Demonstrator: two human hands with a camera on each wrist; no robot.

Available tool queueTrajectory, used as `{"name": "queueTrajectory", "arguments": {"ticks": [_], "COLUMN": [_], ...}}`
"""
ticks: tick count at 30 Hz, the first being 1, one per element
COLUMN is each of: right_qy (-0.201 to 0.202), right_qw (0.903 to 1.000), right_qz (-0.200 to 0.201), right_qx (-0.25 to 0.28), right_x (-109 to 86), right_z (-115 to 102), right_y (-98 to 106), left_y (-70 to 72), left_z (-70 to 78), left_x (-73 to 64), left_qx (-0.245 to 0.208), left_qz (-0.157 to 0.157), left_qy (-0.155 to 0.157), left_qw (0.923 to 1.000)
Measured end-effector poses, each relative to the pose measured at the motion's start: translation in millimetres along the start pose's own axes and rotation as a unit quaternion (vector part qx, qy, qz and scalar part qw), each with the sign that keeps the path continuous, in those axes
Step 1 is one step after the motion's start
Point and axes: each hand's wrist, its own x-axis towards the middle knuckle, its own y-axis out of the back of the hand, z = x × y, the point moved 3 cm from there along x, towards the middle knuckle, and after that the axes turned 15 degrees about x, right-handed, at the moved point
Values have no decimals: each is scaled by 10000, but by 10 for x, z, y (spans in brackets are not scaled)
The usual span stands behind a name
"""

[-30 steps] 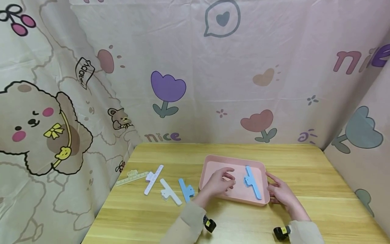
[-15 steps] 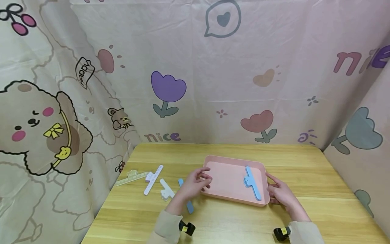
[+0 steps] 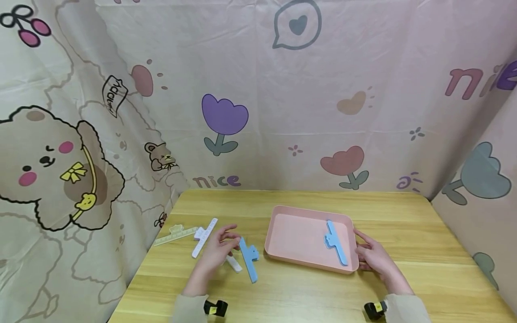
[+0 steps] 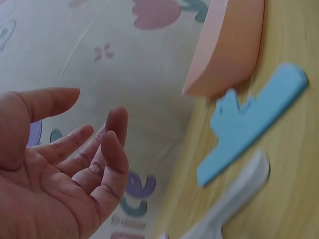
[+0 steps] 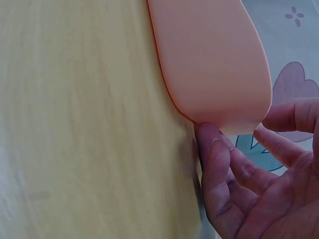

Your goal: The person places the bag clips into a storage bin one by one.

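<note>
My left hand (image 3: 220, 246) hovers with loosely bent fingers over a white bag clip (image 3: 234, 264), covering much of it in the head view. Nothing lies between its thumb and fingers in the left wrist view. Just right of it is a blue bag clip (image 3: 248, 260) on the table. My right hand (image 3: 373, 258) holds the right end of a shallow pink tray (image 3: 307, 264), with the thumb at the rim and the fingers by the base in the right wrist view. Another blue bag clip (image 3: 335, 242) lies inside the tray, toward its right end.
To the left on the wooden table (image 3: 303, 296) lie a pale purple bag clip (image 3: 204, 237) and a translucent yellowish one (image 3: 175, 235). A printed curtain (image 3: 258, 134) rises behind the table and along both sides.
My left hand has moved left from over the tray, past the blue clip outside it, to above the white clip. The right hand has stayed at the tray's end.
</note>
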Motion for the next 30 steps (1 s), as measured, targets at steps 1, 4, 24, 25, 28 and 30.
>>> {"name": "queueTrajectory", "arguments": {"ticks": [1, 4, 24, 25, 28, 30], "right_qy": [8, 7, -6, -3, 18, 25], "right_qw": [10000, 10000, 10000, 10000, 10000, 10000], "right_qz": [-4, -11, 16, 10, -19, -27], "right_qx": [6, 34, 25, 31, 35, 39], "right_x": [-1, -2, -4, -6, -9, -10], "right_z": [2, 14, 5, 4, 2, 1], "right_y": [0, -1, -6, -6, -7, -6], "left_y": [41, 160, 374, 361, 319, 290], "left_z": [-26, -118, -592, -606, -636, -655], "left_x": [-22, -91, -283, -283, -285, -281], "left_qx": [6, 58, 493, 468, 326, 239], "left_qz": [130, 460, 1147, 1158, 1159, 1125], "left_qy": [61, 275, 1118, 1131, 1173, 1220], "left_qw": [9999, 9985, 9859, 9857, 9858, 9858]}}
